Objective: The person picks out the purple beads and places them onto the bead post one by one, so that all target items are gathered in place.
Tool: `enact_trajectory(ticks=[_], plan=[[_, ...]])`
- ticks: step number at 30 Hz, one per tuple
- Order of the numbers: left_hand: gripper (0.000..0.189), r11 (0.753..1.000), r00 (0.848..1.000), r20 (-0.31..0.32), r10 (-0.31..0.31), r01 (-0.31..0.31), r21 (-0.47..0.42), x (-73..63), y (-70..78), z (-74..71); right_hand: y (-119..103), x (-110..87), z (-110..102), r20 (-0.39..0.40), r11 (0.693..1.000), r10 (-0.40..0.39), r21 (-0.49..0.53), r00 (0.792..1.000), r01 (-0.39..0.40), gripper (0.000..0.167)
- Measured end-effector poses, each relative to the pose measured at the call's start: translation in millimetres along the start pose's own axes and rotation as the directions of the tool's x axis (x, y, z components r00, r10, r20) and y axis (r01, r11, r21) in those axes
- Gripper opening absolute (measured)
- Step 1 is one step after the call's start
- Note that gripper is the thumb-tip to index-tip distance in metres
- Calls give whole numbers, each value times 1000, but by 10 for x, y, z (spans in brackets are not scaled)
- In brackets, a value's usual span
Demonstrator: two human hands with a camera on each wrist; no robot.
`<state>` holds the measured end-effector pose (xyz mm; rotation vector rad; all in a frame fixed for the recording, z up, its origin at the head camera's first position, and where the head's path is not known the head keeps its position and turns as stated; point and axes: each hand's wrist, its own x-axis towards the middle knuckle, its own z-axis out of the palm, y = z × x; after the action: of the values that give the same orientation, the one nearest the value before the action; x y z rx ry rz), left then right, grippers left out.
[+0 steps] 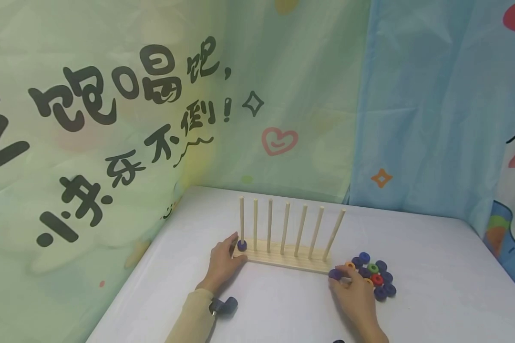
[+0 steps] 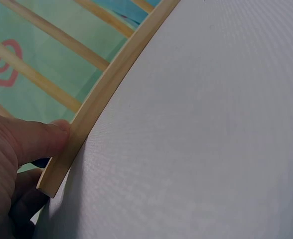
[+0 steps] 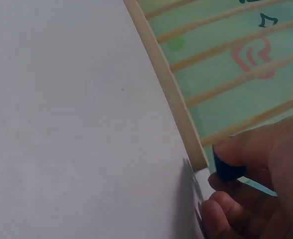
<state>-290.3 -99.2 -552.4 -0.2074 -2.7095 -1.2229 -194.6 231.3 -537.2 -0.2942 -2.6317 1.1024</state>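
Observation:
A wooden peg board point(image 1: 279, 260) with a row of several upright pegs stands on the table. My left hand point(image 1: 222, 265) grips its left end, the thumb on the front edge, as the left wrist view shows. On the leftmost peg, a dark blue ring bead point(image 1: 242, 246) sits down at the base. Just off the board's right end, my right hand point(image 1: 358, 296) pinches another dark blue bead point(image 3: 228, 170) between thumb and fingers. Beside that hand lies a group of loose ring beads point(image 1: 376, 279), mostly dark blue, with red, green and orange among them; the hand partly hides them.
The white table point(image 1: 283, 309) extends around the board. Printed curtains point(image 1: 300, 95) hang behind and to the left of it. A dark device point(image 1: 224, 306) is at the left wrist, and a small dark object point(image 1: 338, 341) shows at the bottom edge.

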Motion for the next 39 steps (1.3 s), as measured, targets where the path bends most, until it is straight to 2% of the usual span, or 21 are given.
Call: enact_trajectory(ticks=[5, 9, 14, 22, 29, 34, 39], plan=[[72, 1000, 1000, 5, 3, -3, -8, -1, -7, 6, -75, -34, 116, 21, 999, 22, 26, 1000, -23, 35], [75, 1000, 1000, 11, 8, -8, -8, -1, -7, 9, -156, -73, 167, 30, 998, 9, 60, 1000, -11, 36], [84, 999, 999, 23, 31, -31, 32, -3, -7, 16, -238, -128, 245, 15, 994, 2, 112, 1000, -4, 35], [85, 995, 997, 43, 64, -67, 68, -12, -3, 31, -360, -241, 397, 63, 984, -32, 179, 998, 20, 39], [83, 996, 997, 22, 74, -75, 45, -20, -1, 21, -379, -262, 444, 18, 984, -62, 166, 998, 58, 35], [83, 997, 998, 16, 56, -57, 49, -23, -3, 25, -394, -272, 457, 44, 987, -73, 149, 996, 66, 35], [75, 998, 999, -4, 45, -45, 49, -7, 23, 25, -403, -273, 464, 52, 987, -83, 139, 995, 75, 35]])
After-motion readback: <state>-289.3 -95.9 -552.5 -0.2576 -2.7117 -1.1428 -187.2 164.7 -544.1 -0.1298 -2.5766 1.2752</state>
